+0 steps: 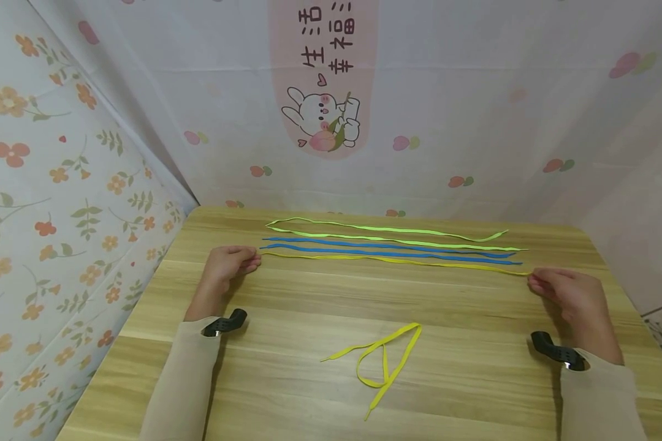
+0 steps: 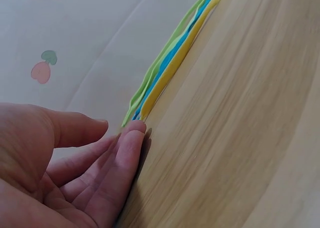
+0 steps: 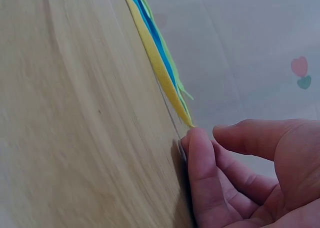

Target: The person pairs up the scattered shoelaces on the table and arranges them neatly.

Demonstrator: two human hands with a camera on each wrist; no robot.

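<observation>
A yellow shoelace (image 1: pixel 380 260) lies stretched sideways across the wooden table. My left hand (image 1: pixel 228 264) is at its left end, fingertips touching or nearly touching it; in the left wrist view the thumb stands apart from the fingers (image 2: pixel 131 148). At the other end, my right hand (image 1: pixel 570 294) touches the lace tip with a fingertip, and a small gap separates thumb and forefinger (image 3: pixel 200 148) in the right wrist view. Just behind lie two blue shoelaces (image 1: pixel 391 252), roughly parallel. Farther back are two lime-green strands (image 1: pixel 386 237), meeting at the left.
A second yellow shoelace (image 1: pixel 403 361) lies loosely looped nearer the front of the table (image 1: pixel 287 392). Behind the table hangs a printed white cloth (image 1: pixel 447 122), and a floral cloth (image 1: pixel 60 214) hangs at the left. Black wrist mounts (image 1: pixel 226 322) stick out from both sleeves.
</observation>
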